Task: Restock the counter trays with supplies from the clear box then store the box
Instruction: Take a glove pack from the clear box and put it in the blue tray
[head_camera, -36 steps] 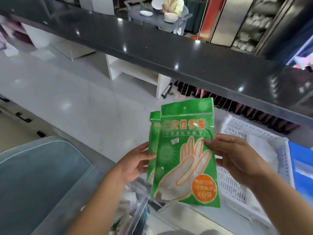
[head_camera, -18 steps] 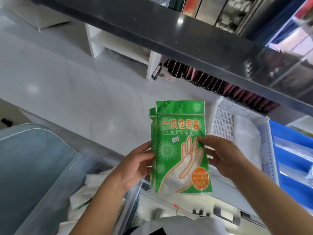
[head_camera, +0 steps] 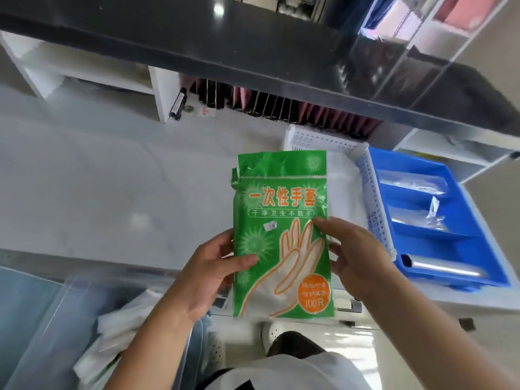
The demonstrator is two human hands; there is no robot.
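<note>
Between both hands, green glove packets (head_camera: pixel 281 235) upright, header away

A black pen (head_camera: pixel 177 105) lies beside the white shelf unit (head_camera: pixel 161 91).

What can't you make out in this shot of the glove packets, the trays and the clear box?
- Head view: the green glove packets, held by the left hand and right hand; how many lie behind the front one is hidden.
- White tray: its contents are covered by the packets and the right hand.
- Clear box: cut off by the bottom and left edges.
- Blue tray: its clear-wrapped items are blurred.
</note>
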